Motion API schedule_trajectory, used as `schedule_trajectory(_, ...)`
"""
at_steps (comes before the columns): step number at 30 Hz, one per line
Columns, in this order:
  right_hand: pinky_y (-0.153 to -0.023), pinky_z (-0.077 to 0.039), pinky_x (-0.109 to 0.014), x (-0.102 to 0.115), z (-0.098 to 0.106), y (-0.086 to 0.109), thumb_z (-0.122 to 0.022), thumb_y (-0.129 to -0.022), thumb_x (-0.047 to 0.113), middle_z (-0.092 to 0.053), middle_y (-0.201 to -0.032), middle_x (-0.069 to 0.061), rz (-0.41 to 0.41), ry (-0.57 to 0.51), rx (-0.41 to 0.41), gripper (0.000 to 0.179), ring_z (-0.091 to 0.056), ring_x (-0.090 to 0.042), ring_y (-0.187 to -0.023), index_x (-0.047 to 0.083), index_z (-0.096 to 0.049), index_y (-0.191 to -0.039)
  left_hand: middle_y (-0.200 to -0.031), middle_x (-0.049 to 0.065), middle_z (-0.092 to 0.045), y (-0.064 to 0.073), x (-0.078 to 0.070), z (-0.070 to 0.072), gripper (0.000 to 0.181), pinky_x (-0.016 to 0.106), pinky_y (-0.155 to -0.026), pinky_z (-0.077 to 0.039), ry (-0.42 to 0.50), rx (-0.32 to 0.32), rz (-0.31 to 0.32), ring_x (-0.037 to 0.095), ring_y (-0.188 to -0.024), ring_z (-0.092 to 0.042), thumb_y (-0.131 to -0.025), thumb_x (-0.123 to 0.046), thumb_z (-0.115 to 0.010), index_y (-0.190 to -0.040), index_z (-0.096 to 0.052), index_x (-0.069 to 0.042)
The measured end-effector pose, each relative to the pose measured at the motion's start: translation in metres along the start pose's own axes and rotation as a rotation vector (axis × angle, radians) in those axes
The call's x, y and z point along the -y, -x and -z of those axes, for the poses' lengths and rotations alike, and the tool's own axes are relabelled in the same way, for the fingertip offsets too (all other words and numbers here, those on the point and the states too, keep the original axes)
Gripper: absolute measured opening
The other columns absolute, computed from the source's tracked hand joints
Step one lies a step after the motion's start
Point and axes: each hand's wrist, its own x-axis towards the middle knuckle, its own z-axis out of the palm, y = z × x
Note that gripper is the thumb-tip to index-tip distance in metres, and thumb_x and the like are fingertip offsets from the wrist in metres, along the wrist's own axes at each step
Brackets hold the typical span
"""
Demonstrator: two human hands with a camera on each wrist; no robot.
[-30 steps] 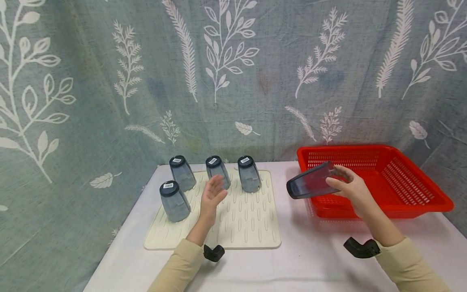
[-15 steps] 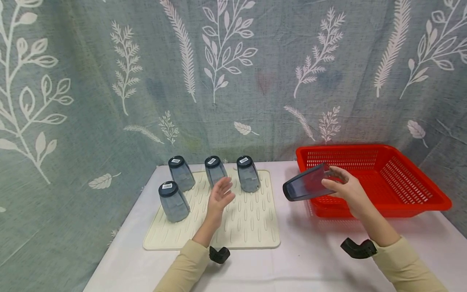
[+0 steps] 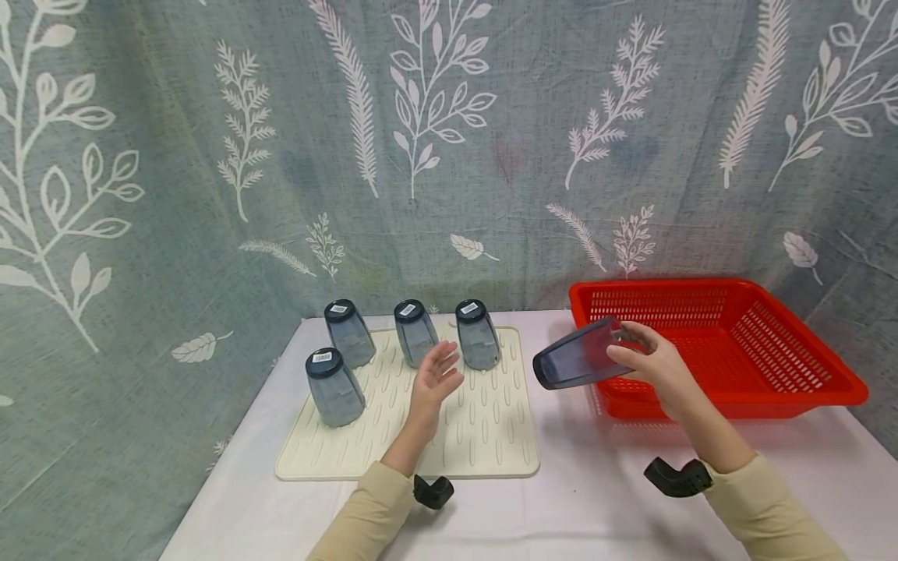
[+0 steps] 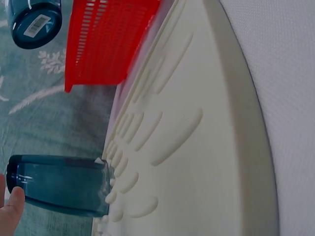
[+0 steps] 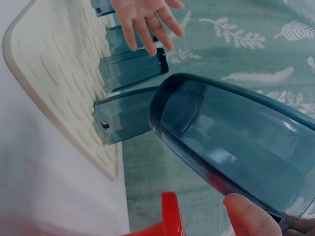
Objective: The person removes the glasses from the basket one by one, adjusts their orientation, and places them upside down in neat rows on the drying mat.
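Note:
My right hand point(image 3: 657, 366) pinches a blue-grey drinking glass point(image 3: 577, 357) near its mouth, thumb on the near side. The glass is tilted almost flat, its thick base pointing left, in the air in front of the basket's left end. My left hand point(image 3: 436, 382) is raised over the cream drying mat point(image 3: 484, 444), fingers apart and holding nothing. Upside down on the mat's back and left stand several matching glasses, among them a back right glass point(image 3: 480, 336) and a front left glass point(image 3: 335, 389). In the right wrist view, the held glass point(image 5: 236, 132) shows large.
A red plastic basket point(image 3: 737, 409) with slotted walls stands on the right of the white-covered table point(image 3: 582, 499). A grey-green curtain point(image 3: 449, 156) with white leaf prints hangs right behind the table. Black wrist cameras protrude under both wrists.
My right hand has carried the tilted glass slightly left, away from the basket. My left hand has drifted right across the mat. The standing glasses have stayed put.

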Motion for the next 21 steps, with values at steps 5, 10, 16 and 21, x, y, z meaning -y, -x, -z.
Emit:
schedule_trajectory(5, -0.093, -0.044, -0.049, 0.002, -0.006, -0.002, -0.057, -0.087, 0.034, -0.031, -0.141, -0.022, 0.002, -0.006, 0.003, 0.073, -0.038, -0.036, -0.119, 0.005, -0.021, -0.144, -0.141, 0.028, -0.029, 0.001, 0.002, -0.003, 0.06, 0.044, -0.11, -0.025, -0.009, 0.011, 0.013, 0.041, -0.131, -0.027, -0.085, -0.001, -0.056, -0.138, -0.028, 0.003)
schedule_trajectory(10, -0.095, -0.041, -0.052, 0.002, -0.012, -0.005, -0.058, -0.087, 0.032, -0.032, -0.14, -0.021, 0.003, -0.027, 0.013, 0.072, -0.038, -0.036, -0.119, 0.005, -0.023, -0.143, -0.141, 0.023, -0.033, 0.001, 0.005, -0.004, 0.059, 0.043, -0.109, -0.026, -0.023, 0.023, 0.012, 0.04, -0.131, -0.028, -0.086, -0.001, -0.055, -0.138, -0.028, 0.002)
schedule_trajectory(16, -0.095, -0.044, -0.045, 0.002, -0.019, -0.007, -0.058, -0.087, 0.029, -0.033, -0.14, -0.02, 0.009, -0.056, 0.031, 0.07, -0.041, -0.031, -0.116, 0.005, -0.024, -0.143, -0.139, 0.023, -0.034, 0.001, 0.006, -0.006, 0.058, 0.042, -0.109, -0.027, -0.021, 0.028, 0.007, 0.034, -0.13, -0.033, -0.085, 0.0, -0.054, -0.137, -0.03, 0.003)
schedule_trajectory(21, -0.093, -0.045, -0.042, 0.002, -0.025, -0.008, -0.058, -0.087, 0.028, -0.035, -0.139, -0.02, 0.007, -0.05, 0.03, 0.069, -0.046, -0.027, -0.111, 0.005, -0.025, -0.143, -0.141, 0.027, -0.029, 0.002, 0.004, -0.011, 0.06, 0.04, -0.109, -0.028, -0.005, 0.034, 0.012, 0.038, -0.13, -0.03, -0.084, -0.003, -0.057, -0.137, -0.03, 0.001)
